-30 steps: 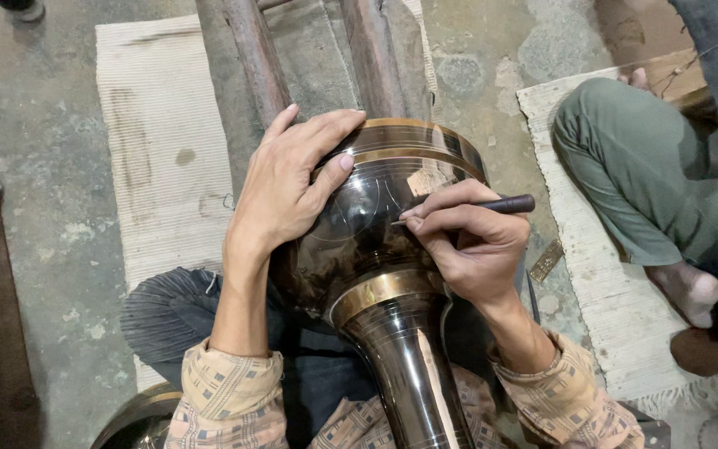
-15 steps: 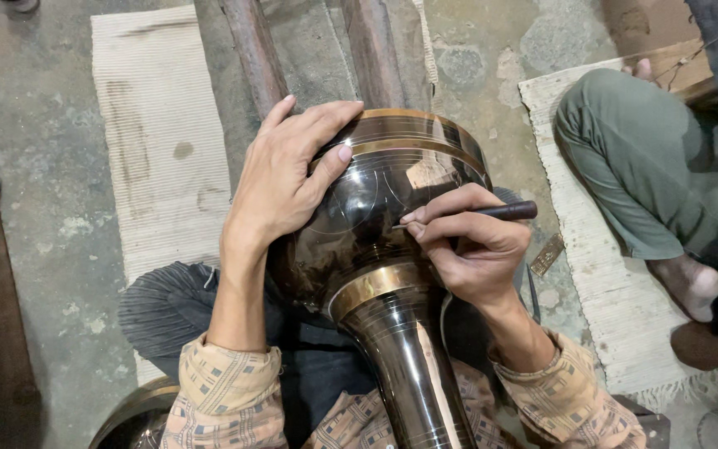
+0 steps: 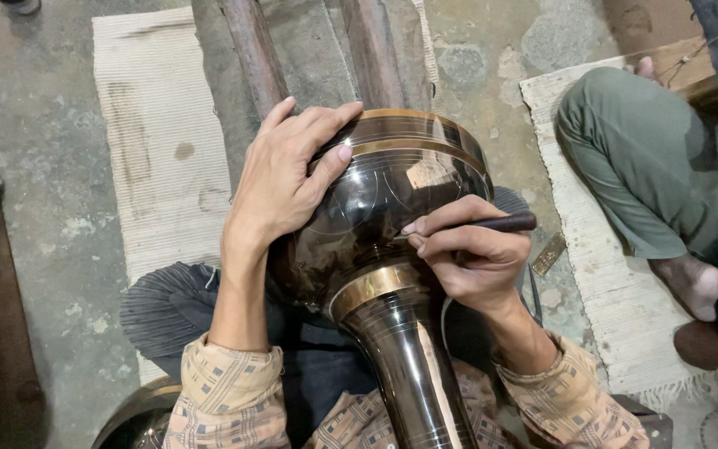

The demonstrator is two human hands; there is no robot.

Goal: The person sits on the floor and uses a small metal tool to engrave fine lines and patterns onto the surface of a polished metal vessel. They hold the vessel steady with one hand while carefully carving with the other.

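A large dark polished metal vase [image 3: 392, 187] with brass bands lies on its side in my lap, its neck toward me. My left hand [image 3: 284, 179] rests flat on its rounded body, fingers spread over the upper left side. My right hand [image 3: 471, 254] grips a thin dark engraving tool [image 3: 500, 223] like a pen. The tool's tip touches the vase's body near faint scribed circles.
Another person sits at the right on a woven mat [image 3: 600, 274], with a green-trousered knee [image 3: 625, 158] and a bare foot [image 3: 695, 283]. A pale mat [image 3: 155, 141] lies at the left. Two wooden beams [image 3: 251, 50] run away from me over the concrete floor.
Both hands stay on the vase. My right hand with the tool has shifted slightly along the vase's body, and the view has moved a little.
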